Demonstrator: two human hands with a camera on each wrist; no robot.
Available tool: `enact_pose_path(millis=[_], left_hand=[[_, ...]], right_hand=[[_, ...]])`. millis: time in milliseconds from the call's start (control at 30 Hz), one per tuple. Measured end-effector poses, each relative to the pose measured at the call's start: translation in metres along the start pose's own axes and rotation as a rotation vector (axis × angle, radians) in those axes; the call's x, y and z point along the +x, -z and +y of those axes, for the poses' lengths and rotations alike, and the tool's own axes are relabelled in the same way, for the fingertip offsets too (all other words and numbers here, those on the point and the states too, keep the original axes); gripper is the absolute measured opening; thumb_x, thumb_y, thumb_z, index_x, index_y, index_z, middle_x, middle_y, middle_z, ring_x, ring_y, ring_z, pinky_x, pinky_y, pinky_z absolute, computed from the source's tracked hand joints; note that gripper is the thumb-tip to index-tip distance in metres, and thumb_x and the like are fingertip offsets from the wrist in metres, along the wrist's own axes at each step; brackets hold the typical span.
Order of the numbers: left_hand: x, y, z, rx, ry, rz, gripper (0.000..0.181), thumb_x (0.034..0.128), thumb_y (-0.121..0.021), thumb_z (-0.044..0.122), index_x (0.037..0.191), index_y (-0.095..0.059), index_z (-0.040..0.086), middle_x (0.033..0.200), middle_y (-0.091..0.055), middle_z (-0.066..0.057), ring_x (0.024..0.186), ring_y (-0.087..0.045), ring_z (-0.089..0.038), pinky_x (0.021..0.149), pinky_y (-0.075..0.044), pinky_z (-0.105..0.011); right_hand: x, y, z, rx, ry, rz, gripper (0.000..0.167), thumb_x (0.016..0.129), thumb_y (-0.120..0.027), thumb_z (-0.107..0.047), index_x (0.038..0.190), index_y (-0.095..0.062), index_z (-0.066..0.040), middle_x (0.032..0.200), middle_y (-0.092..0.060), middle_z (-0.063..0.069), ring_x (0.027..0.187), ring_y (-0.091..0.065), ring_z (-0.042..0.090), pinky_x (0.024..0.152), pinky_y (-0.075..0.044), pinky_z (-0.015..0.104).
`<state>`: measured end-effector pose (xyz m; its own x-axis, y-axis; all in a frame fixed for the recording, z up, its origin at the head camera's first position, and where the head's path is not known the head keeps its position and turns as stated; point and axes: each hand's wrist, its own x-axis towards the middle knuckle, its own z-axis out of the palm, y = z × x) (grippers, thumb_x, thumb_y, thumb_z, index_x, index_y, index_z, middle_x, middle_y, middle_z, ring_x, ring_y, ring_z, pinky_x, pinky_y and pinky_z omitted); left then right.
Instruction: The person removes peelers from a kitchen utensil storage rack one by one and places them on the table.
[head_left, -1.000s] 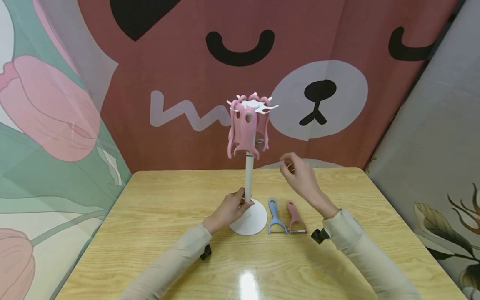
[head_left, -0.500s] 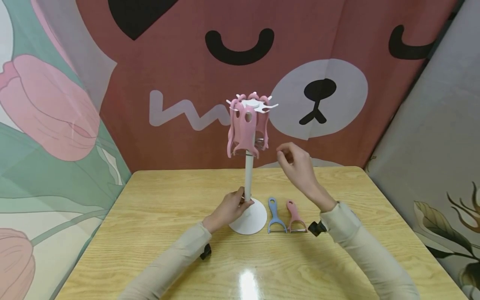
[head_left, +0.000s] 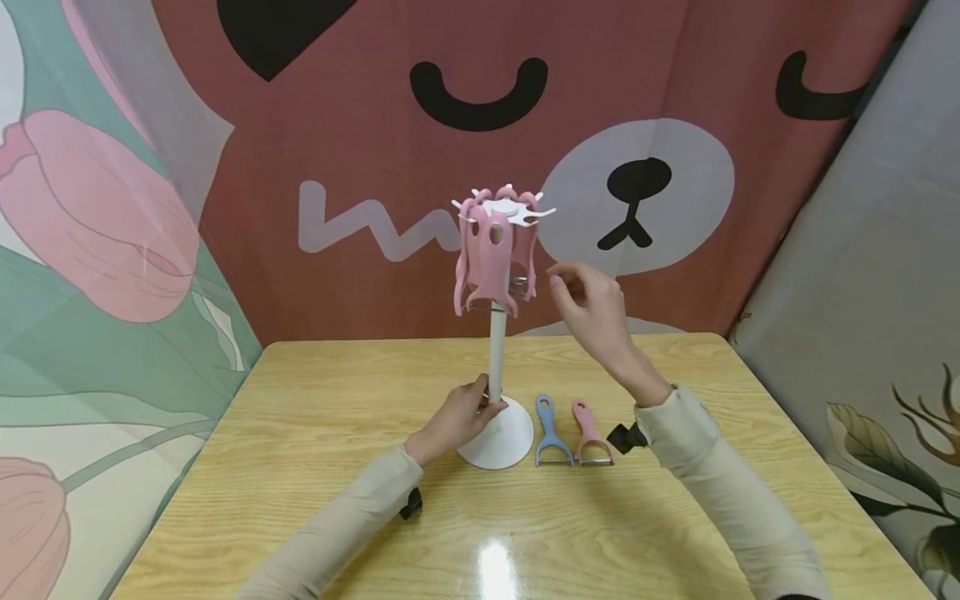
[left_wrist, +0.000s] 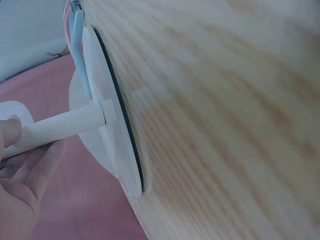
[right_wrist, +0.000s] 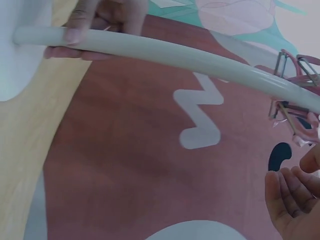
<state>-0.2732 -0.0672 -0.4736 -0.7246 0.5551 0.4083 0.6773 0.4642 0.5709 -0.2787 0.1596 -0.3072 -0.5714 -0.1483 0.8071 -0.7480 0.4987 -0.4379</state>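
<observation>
A white stand rises from a round base [head_left: 498,435] on the table. Around its pole [head_left: 497,350], low down, my left hand [head_left: 455,423] has its thumb and fingers; the left wrist view also shows the grip on the pole [left_wrist: 65,125]. Several pink peelers [head_left: 491,258] hang from the white hook top [head_left: 512,210]. To the right of them, raised and apart, is my right hand [head_left: 597,312], fingers loosely bent and nothing visible in them. In the right wrist view a gap shows between the thumb and fingertips of that hand [right_wrist: 295,195].
Right of the base, a blue peeler [head_left: 548,429] and a pink peeler [head_left: 591,432] lie side by side on the wooden table [head_left: 300,433]. Behind the table hangs a cloth backdrop [head_left: 360,292] with a bear face. Some white hooks on the right side stick out bare.
My right hand has risen and shifted a little left, closer to the hanging peelers. The left hand and the stand stay in place.
</observation>
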Motion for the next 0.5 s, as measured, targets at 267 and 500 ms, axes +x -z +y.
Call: enact_pose_path(millis=[267, 500], left_hand=[[0.001, 0.001, 0.001, -0.002, -0.002, 0.001, 0.019, 0.1007, -0.060, 0.016, 0.107, -0.052, 0.000, 0.094, -0.068, -0.013, 0.086, -0.071, -0.023, 0.069, -0.057, -0.024], [0.000, 0.001, 0.004, -0.010, 0.012, -0.012, 0.020, 0.1005, -0.060, 0.015, 0.109, -0.052, -0.001, 0.096, -0.067, -0.015, 0.087, -0.071, -0.023, 0.070, -0.057, -0.024]], right_hand=[[0.010, -0.001, -0.010, 0.069, 0.011, 0.029, 0.016, 0.098, -0.061, -0.006, 0.108, -0.068, 0.004, 0.089, -0.067, 0.012, 0.075, -0.060, 0.016, 0.064, -0.047, 0.018], [0.014, -0.001, -0.016, 0.111, -0.045, 0.027, 0.019, 0.099, -0.061, -0.008, 0.114, -0.066, 0.003, 0.101, -0.069, 0.014, 0.085, -0.064, 0.019, 0.071, -0.050, 0.018]])
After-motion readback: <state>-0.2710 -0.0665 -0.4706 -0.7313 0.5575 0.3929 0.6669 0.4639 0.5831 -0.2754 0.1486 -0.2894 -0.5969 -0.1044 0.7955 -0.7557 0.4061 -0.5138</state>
